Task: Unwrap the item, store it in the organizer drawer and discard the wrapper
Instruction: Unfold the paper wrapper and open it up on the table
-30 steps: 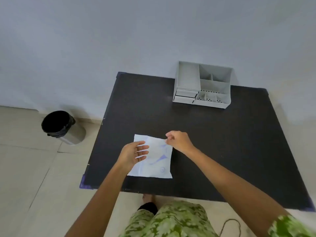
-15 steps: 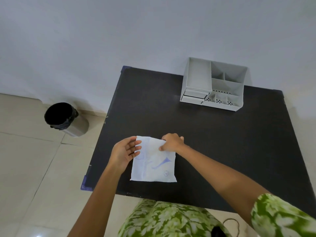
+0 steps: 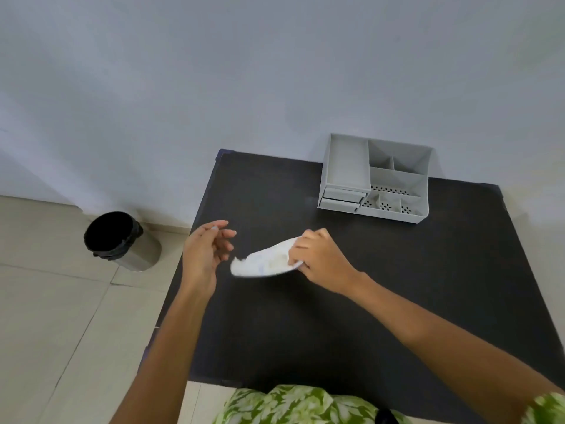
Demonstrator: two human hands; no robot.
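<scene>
A white wrapped item (image 3: pixel 263 261) with faint blue print hangs lifted above the black table (image 3: pixel 382 286), bent and blurred. My right hand (image 3: pixel 315 255) grips its right end. My left hand (image 3: pixel 204 252) hovers just left of it with fingers apart, holding nothing. A grey organizer (image 3: pixel 376 179) stands at the table's far edge against the wall; its two small drawers (image 3: pixel 342 199) at the lower left look closed.
A steel bin (image 3: pixel 120 240) with a black liner stands on the tiled floor to the left of the table. A pale wall runs behind the table. My green patterned clothing shows at the bottom edge.
The wrapped item lay flat on the table under both hands; now my right hand has lifted it off the surface and my left hand has let go.
</scene>
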